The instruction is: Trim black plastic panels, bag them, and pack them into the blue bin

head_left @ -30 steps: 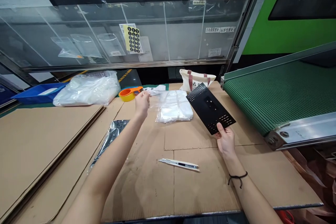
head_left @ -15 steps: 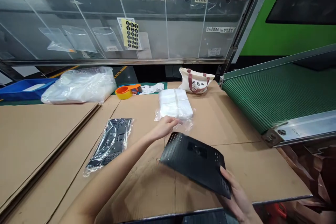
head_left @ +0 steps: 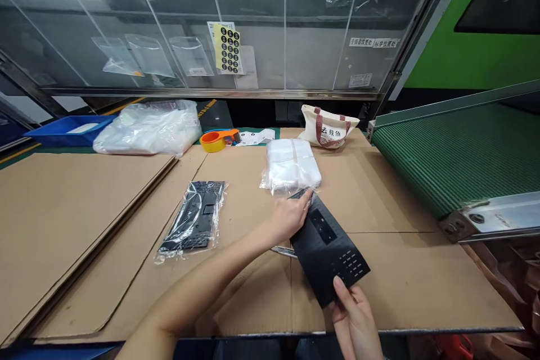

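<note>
A flat black perforated panel (head_left: 312, 253) with a dark recess is tilted over the cardboard. Its near end is gripped by my right hand (head_left: 354, 315), thumb on top. My left hand (head_left: 291, 216) overlaps the panel's far end, fingers pinched at the front edge of a stack of clear plastic bags (head_left: 293, 163). A bag edge seems to be between those fingertips, though the contact is partly hidden. Left of my forearm, another black panel (head_left: 194, 216) lies inside a clear bag. A thin silvery object (head_left: 284, 251) shows beside the held panel.
An orange and yellow tape dispenser (head_left: 215, 140), a large plastic bundle (head_left: 147, 126) and a blue tray (head_left: 71, 129) line the back left. A canvas bag (head_left: 331, 126) stands behind the stack. Right is a green conveyor (head_left: 430, 152); cardboard sheets (head_left: 84, 202) lie left.
The black panel has turned, its far end swinging up to the bag stack under my left hand. Both hands have shifted relative to it; the view has panned slightly left.
</note>
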A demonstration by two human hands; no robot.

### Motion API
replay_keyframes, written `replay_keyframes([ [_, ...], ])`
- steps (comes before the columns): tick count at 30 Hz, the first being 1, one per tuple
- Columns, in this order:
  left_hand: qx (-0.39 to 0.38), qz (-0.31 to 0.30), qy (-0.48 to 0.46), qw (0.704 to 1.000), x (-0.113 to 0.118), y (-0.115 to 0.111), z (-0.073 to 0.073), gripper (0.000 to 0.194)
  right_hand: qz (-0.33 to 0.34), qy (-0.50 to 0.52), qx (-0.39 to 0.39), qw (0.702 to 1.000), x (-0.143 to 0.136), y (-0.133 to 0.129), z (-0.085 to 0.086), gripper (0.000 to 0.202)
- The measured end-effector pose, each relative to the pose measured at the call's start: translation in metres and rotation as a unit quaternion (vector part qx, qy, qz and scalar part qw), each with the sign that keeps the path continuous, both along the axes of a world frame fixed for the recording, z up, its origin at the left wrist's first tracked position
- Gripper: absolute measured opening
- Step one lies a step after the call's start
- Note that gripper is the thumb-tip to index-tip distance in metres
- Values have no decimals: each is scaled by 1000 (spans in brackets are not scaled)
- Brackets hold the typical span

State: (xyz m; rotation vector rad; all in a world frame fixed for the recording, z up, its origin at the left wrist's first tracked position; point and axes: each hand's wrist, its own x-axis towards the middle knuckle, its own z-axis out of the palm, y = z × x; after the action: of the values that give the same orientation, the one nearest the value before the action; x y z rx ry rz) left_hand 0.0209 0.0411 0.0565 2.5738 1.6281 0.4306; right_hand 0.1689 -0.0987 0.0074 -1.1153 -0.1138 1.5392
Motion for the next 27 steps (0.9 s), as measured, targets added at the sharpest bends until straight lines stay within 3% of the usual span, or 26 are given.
replay_keyframes([
  [4, 7, 43, 67, 997, 3, 1, 9, 46, -32, -23, 15, 999, -4, 5, 1, 43],
  [8, 54, 85, 54, 993, 2, 8, 16, 44, 74, -83, 43, 993, -3, 7, 1, 45],
  [10, 72, 86, 42, 993, 1, 9, 15, 41, 90, -76, 41, 992, -3, 9, 4, 43],
  [15, 119, -19, 15, 993, 2, -1, 6, 40, -15, -2, 28, 999, -9, 16, 14, 44],
  [17, 136, -58, 19, 989, 3, -5, 2, 42, -8, -2, 37, 999, -12, 18, 14, 44],
  [21, 158, -88, 26, 983, 3, -13, 2, 42, 76, -7, 55, 996, -11, 26, 10, 40],
  [25, 173, -130, 28, 976, 5, -24, 1, 40, -13, 24, 56, 998, -12, 33, 11, 42],
  [27, 190, -151, 33, 970, 9, -32, -1, 42, -23, 22, 61, 998, -15, 34, 11, 41],
])
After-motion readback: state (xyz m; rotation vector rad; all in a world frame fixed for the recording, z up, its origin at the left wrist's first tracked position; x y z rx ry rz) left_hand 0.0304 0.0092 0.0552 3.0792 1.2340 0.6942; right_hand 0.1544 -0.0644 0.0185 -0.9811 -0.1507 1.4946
